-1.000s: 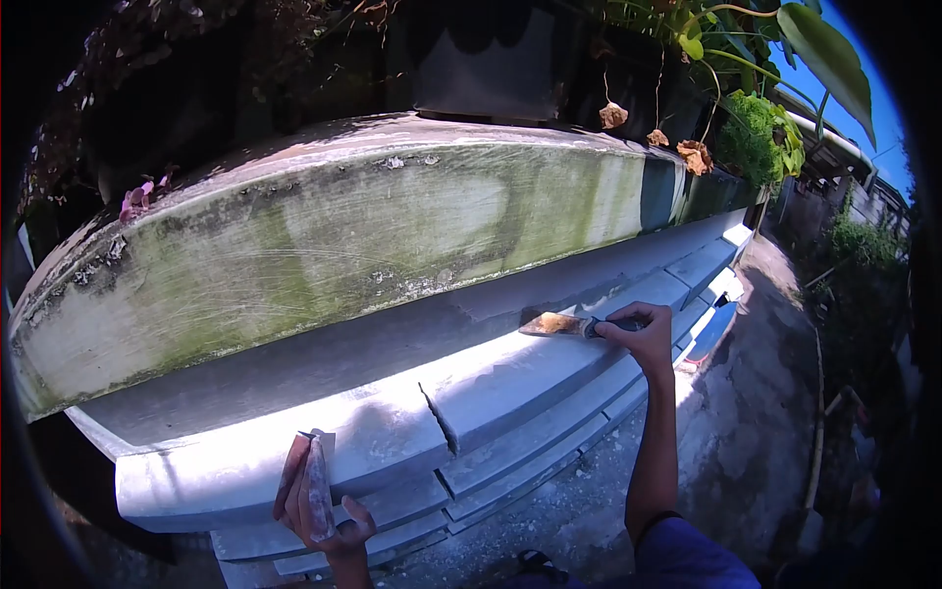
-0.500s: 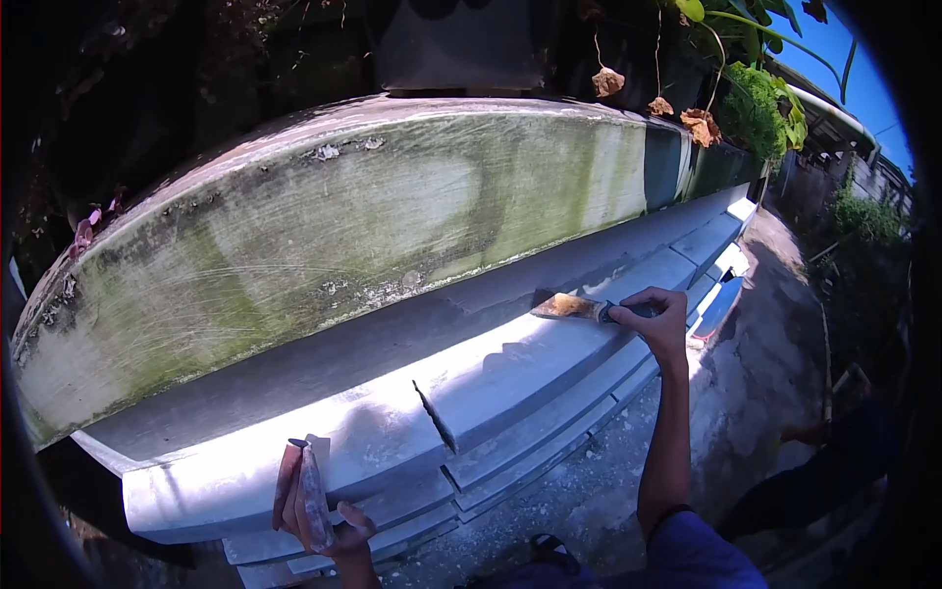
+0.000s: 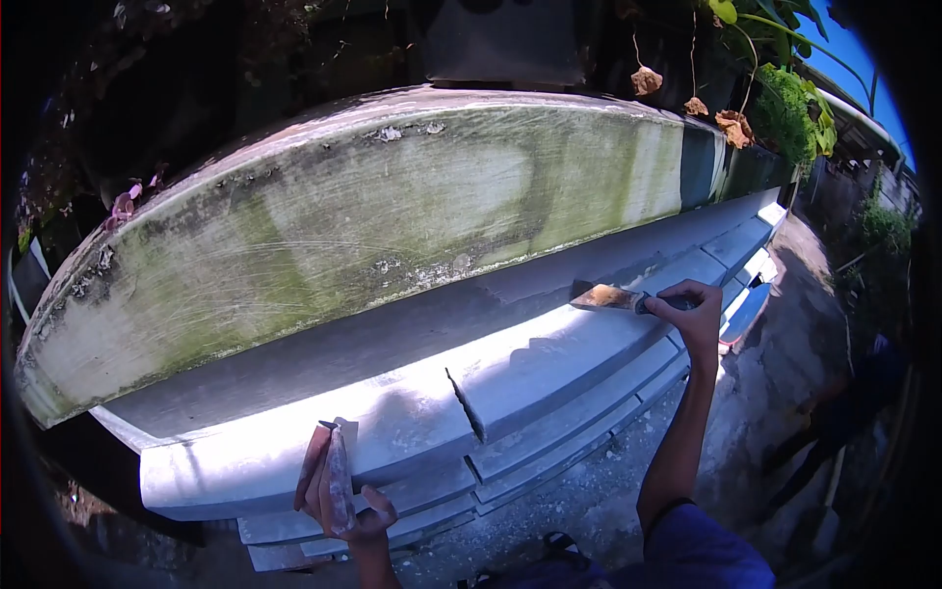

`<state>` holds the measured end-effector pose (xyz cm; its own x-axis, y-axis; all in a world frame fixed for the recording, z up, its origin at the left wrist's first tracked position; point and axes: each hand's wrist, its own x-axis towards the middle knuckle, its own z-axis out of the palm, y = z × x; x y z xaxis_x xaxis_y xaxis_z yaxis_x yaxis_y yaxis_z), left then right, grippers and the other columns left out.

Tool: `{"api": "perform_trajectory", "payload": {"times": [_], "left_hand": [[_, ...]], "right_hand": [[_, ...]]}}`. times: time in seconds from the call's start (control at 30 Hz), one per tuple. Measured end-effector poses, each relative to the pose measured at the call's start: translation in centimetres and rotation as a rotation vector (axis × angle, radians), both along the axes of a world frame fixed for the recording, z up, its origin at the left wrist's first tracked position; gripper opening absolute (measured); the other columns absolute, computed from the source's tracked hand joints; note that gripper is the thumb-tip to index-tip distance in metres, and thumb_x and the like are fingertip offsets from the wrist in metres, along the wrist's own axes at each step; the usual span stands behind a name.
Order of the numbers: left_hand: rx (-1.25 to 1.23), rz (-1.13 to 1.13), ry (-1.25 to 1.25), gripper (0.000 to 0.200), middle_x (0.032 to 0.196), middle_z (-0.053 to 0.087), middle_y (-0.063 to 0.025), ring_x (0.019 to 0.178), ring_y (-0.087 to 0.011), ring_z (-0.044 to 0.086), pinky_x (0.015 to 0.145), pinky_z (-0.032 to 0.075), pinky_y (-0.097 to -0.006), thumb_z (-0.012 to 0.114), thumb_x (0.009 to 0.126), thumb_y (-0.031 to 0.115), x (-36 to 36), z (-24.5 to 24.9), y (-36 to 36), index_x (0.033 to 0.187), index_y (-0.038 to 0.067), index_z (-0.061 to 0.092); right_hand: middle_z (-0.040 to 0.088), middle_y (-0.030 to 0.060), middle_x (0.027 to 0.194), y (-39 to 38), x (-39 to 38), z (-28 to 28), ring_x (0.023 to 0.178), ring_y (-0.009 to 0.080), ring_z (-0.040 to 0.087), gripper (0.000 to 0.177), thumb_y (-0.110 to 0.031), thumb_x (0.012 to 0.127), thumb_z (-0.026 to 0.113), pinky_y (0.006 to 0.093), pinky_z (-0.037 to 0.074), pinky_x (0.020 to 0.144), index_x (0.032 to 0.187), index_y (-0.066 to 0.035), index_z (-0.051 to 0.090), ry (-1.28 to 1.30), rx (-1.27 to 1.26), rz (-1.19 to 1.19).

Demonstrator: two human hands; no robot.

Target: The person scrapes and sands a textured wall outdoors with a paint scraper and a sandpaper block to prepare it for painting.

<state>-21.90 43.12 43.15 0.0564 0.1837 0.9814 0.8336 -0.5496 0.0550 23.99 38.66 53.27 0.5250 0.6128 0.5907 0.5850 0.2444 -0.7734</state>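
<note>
My right hand is closed around the dark handle of a putty knife. Its brownish, stained blade lies flat and points left, close over the back of the pale ledge beneath the mossy wall. At lower left, my left hand grips a flat, whitish-smeared piece, held upright and seen nearly edge-on; I cannot tell its exact kind. This hand is in front of the ledge's near edge, its thumb sticking out to the right. A dark gap cuts across the ledge between the two hands.
A curved, green-stained wall overhangs the ledge. Pale steps descend toward the speckled ground. Dried leaves and green plants hang at upper right. Another person stands in shade at far right.
The view has shifted, so the wall, ledge and both hands appear farther right. Both hands keep their holds, and the putty knife stays near the same spot on the ledge.
</note>
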Motion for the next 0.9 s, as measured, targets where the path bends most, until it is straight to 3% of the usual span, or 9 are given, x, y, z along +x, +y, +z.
{"api": "perform_trajectory", "payload": {"times": [0.07,0.2,0.3,0.33,0.57,0.7,0.73,0.83,0.9], "left_hand": [[-0.022,-0.033,-0.09,0.043,0.112,0.07,-0.0236,0.105,-0.0361,0.068,0.091,0.055,-0.0452,0.059,0.096,0.029,0.2,-0.5,0.1,0.117,-0.008,0.066],[-0.138,-0.021,-0.144,0.042,0.114,0.063,-0.0221,0.106,-0.0401,0.058,0.095,0.043,-0.049,0.055,0.087,0.021,-0.4,-2.9,0.5,0.118,-0.007,0.06],[-0.118,0.008,-0.142,0.042,0.114,0.063,-0.0221,0.106,-0.04,0.058,0.096,0.043,-0.0491,0.055,0.087,0.021,-0.5,-3.2,0.7,0.118,-0.007,0.06],[-0.111,0.016,-0.143,0.041,0.114,0.063,-0.0222,0.106,-0.04,0.057,0.096,0.043,-0.0491,0.055,0.088,0.021,-0.5,-3.2,0.6,0.118,-0.007,0.06],[-0.075,0.068,-0.173,0.041,0.115,0.062,-0.0233,0.106,-0.0412,0.059,0.094,0.045,-0.0499,0.055,0.091,0.023,-0.4,-3.9,0.8,0.119,-0.007,0.058],[-0.086,0.128,-0.161,0.045,0.12,0.061,-0.0258,0.106,-0.0433,0.062,0.093,0.047,-0.0492,0.055,0.095,0.025,-3.0,-7.1,1.8,0.125,-0.008,0.053],[-0.077,0.14,-0.154,0.045,0.121,0.061,-0.0261,0.107,-0.0433,0.062,0.094,0.047,-0.049,0.055,0.095,0.025,-2.9,-7.0,1.8,0.125,-0.009,0.053],[-0.032,0.184,-0.2,0.044,0.121,0.061,-0.0271,0.108,-0.0432,0.061,0.095,0.046,-0.0485,0.054,0.096,0.023,-2.9,-7.4,2.2,0.124,-0.01,0.055],[-0.014,0.22,-0.228,0.042,0.121,0.062,-0.0275,0.109,-0.0429,0.061,0.096,0.046,-0.0487,0.053,0.096,0.022,-2.6,-7.3,2.1,0.123,-0.01,0.056]], "right_hand": [[0.072,0.0073,0.074,0.1,0.5,0.0,0.066,0.0098,0.066,0.025,-0.011,0.068,0.091,0.0226,0.051,0.065,0.082,0.002,0.075,-0.022,-0.006,-0.006],[0.072,0.0055,0.074,-1.8,1.5,-0.4,0.065,0.009,0.064,0.024,-0.011,0.071,0.09,0.0217,0.048,0.061,0.084,0.001,0.075,-0.136,-0.003,-0.054],[0.07,0.0038,0.074,-2.8,2.3,-2.3,0.062,0.0076,0.061,0.025,-0.011,0.073,0.088,0.0211,0.046,0.056,0.088,0.001,0.073,0.108,0.099,-0.157],[0.068,0.0027,0.074,-3.1,2.3,-2.9,0.058,0.0066,0.057,0.025,-0.012,0.076,0.087,0.021,0.043,0.052,0.092,0.001,0.072,0.117,0.076,-0.191],[0.066,0.0039,0.071,-7.3,3.5,-9.2,0.057,0.0068,0.058,0.022,-0.007,0.083,0.08,0.0202,0.042,0.05,0.099,0.001,0.068,0.307,0.16,-0.19],[0.068,0.0056,0.075,-8.7,6.2,-8.0,0.062,0.0079,0.062,0.023,-0.006,0.084,0.079,0.0199,0.045,0.054,0.102,0.001,0.066,0.251,0.213,-0.163],[0.07,0.0081,0.081,-9.1,6.6,-6.6,0.072,0.0093,0.066,0.024,-0.003,0.082,0.079,0.0199,0.049,0.061,0.102,0.0,0.065,0.241,0.192,-0.195],[0.071,0.0119,0.092,-9.1,9.7,-3.5,0.082,0.0124,0.068,0.038,0.002,0.078,0.081,0.0219,0.053,0.071,0.11,0.0,0.06,-0.051,0.296,-0.306],[0.071,0.0144,0.103,-8.4,10.9,-1.8,0.091,0.0159,0.068,0.053,0.006,0.076,0.081,0.025,0.053,0.081,0.119,-0.002,0.052,0.042,0.423,-0.163]]}}
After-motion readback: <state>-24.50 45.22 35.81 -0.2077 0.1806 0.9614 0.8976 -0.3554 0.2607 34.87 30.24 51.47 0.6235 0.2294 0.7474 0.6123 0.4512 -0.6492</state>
